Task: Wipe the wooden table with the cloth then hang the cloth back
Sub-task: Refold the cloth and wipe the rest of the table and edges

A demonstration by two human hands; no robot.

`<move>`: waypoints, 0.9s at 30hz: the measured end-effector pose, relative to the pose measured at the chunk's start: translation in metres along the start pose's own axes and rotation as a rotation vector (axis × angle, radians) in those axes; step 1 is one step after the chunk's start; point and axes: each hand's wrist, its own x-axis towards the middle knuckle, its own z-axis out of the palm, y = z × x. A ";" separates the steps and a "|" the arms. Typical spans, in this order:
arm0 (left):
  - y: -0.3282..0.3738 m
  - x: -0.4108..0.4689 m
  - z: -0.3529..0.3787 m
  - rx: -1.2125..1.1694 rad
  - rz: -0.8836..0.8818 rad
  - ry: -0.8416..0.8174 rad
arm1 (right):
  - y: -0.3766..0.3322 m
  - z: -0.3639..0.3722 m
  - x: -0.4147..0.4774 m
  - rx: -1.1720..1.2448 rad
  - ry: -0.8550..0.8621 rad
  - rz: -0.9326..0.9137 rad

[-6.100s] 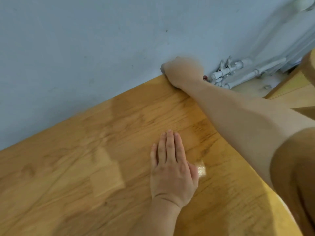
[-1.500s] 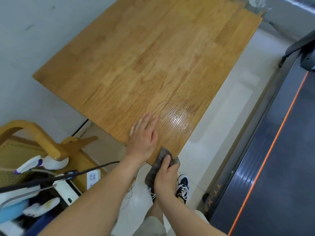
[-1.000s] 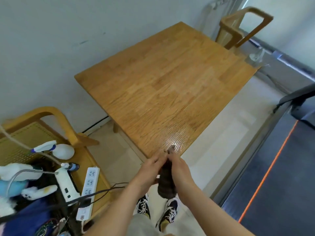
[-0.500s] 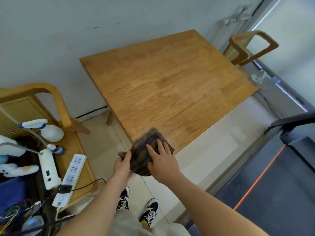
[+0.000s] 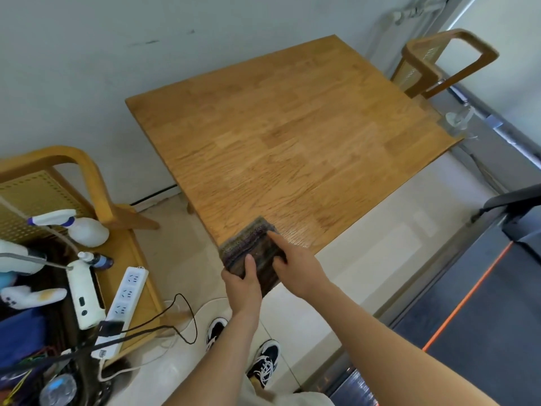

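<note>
Cloth (image 5: 251, 253), dark, folded, at near corner of wooden table (image 5: 292, 142), partly overhanging edge. L hand (image 5: 243, 284) grips near side, thumb on top. R hand (image 5: 297, 266) pinches rt edge, index straight along top. Chair (image 5: 87, 177) w/ spray bottle (image 5: 85, 230) & power strip (image 5: 126, 297) just left of table. Treadmill (image 5: 483, 332) on rt.

A person stands at the near corner of the wooden table (image 5: 292, 136), both hands on a dark folded cloth (image 5: 253, 253) that overlaps that corner and reaches past the edge. The left hand (image 5: 243, 284) grips its near side, thumb on top; the right hand (image 5: 295, 266) holds its right side, forefinger stretched along it. To the left, a chair (image 5: 87, 177) carries a spray bottle (image 5: 79, 230) and a power strip (image 5: 123, 306).
</note>
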 end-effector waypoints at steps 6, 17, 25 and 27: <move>0.009 0.012 0.008 0.102 0.079 0.143 | 0.031 -0.011 0.020 -0.054 0.203 0.023; 0.081 0.066 -0.001 0.359 0.152 0.299 | -0.010 0.002 0.091 -0.313 0.191 -0.085; 0.158 0.160 -0.016 0.467 0.228 0.329 | -0.066 -0.013 0.207 -0.193 0.305 -0.149; 0.179 0.190 -0.021 0.474 0.216 0.350 | -0.081 -0.019 0.245 -0.217 0.320 -0.166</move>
